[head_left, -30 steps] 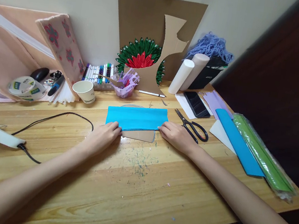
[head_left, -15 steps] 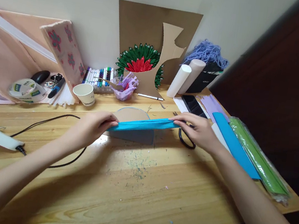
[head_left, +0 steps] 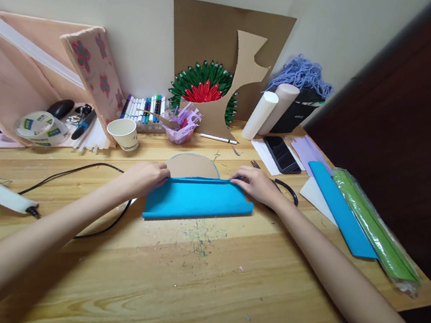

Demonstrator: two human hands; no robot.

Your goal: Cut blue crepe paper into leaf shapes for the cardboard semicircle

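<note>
Pale wooden tabletop (head_left: 180, 291) now bears the bright-blue rectangular paper sheet (head_left: 199, 200), lowered from mid-air; left hand (head_left: 147, 177) and right hand (head_left: 256, 184) pinch its far edge, fingers closed, work apparently shifting there. Beyond shows curve-edged brown cardboard (head_left: 192, 167).

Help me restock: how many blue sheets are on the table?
2: the held sheet, between left hand and right hand; the flat sheet beside the green pack. Layers may hide more.

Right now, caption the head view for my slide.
Left fingers and right fingers hold a blue sheet by its far edge, cardboard beyond.
</note>
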